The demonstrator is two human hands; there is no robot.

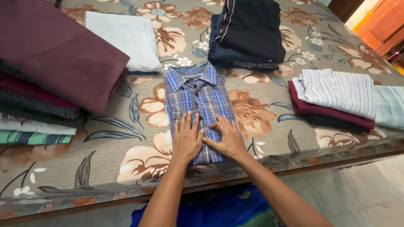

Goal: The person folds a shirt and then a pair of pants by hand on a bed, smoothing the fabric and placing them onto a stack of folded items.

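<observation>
Head view: I'm seeing the blue plaid shirt (198,105) lying folded into a neat rectangle, collar up, buttoned, near the front edge of the floral-sheeted bed (126,147). Left hand (186,138) and right hand (227,138) are both pressing flat on its lower half, fingers (185,124) spread, gripping nothing. I'm judging the fold as basically done and in the smoothing stage; the shirt is not yet sitting on any pile. Finished stacks are lying around it: maroon stack (54,63) left, dark stack (250,35) behind, striped stack (336,94) right, pale blue garment (124,38) behind-left.
</observation>
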